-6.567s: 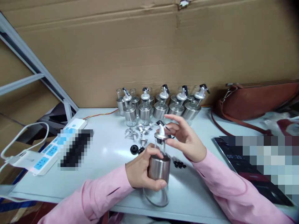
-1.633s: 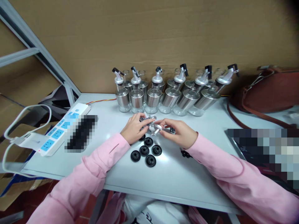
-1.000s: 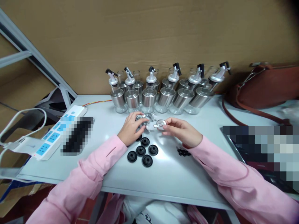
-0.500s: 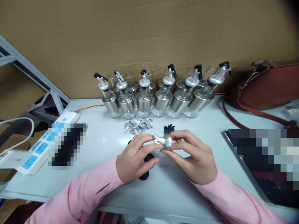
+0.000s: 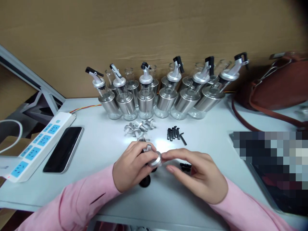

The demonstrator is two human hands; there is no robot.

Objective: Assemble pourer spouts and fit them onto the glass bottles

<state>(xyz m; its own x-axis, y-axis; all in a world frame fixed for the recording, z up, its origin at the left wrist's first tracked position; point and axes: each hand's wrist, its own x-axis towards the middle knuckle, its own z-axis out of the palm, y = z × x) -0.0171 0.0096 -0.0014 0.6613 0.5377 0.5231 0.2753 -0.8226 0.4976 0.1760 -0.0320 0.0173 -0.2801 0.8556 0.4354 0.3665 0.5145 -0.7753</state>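
Observation:
A silver metal spout piece (image 5: 156, 159) is held in the fingers of my left hand (image 5: 132, 165), its round disc facing right. My right hand (image 5: 197, 173) is beside it, thumb and index finger apart, the index fingertip at the disc's edge. Black round parts (image 5: 144, 181) lie partly hidden under my left hand. Beyond the hands is a pile of silver spout pieces (image 5: 136, 131). Several small black levers (image 5: 173, 133) lie to the right of that pile, and more small black pieces (image 5: 185, 166) show behind my right fingers.
A row of glass and steel bottles (image 5: 146, 102), the front ones with spouts, stands at the back. At the left are a power strip (image 5: 38, 146) and a phone (image 5: 64, 149). A brown bag (image 5: 281, 85) and a dark tray-like object (image 5: 271, 189) are at the right.
The silver piece has moved left and nearer, turning in my left hand. My right fingers have opened from around it. The view has shifted slightly, showing more of the black levers.

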